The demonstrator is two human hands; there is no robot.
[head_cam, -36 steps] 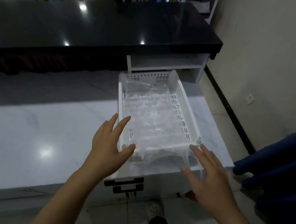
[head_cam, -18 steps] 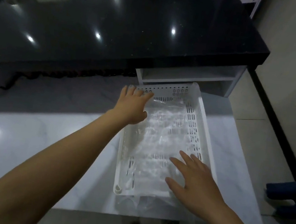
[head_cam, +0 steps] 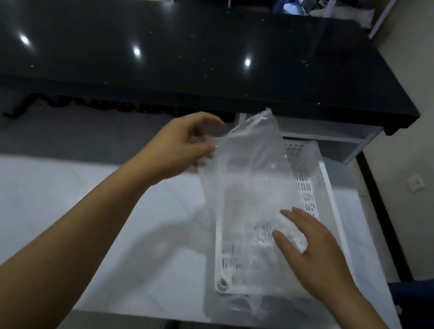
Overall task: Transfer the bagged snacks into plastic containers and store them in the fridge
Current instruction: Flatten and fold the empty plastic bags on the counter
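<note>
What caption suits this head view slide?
Left hand pinches the raised end of a clear plastic bag over a white slotted basket; right hand lies flat on the plastic.

A white marble desk (head_cam: 38, 210) fills the lower frame. Toward twelve o'clock runs a glossy black counter (head_cam: 170, 47) with a white shelf (head_cam: 324, 135) beneath. A wall socket (head_cam: 416, 183) sits at three o'clock, dark blue fabric (head_cam: 424, 299) at four.

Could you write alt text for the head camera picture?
A person's left hand pinches the edge of a clear plastic bag, holding it raised over a white slotted basket, while the right hand lies flat on the bag's lower part. The basket sits on a white counter, with a glossy black countertop behind.
</note>
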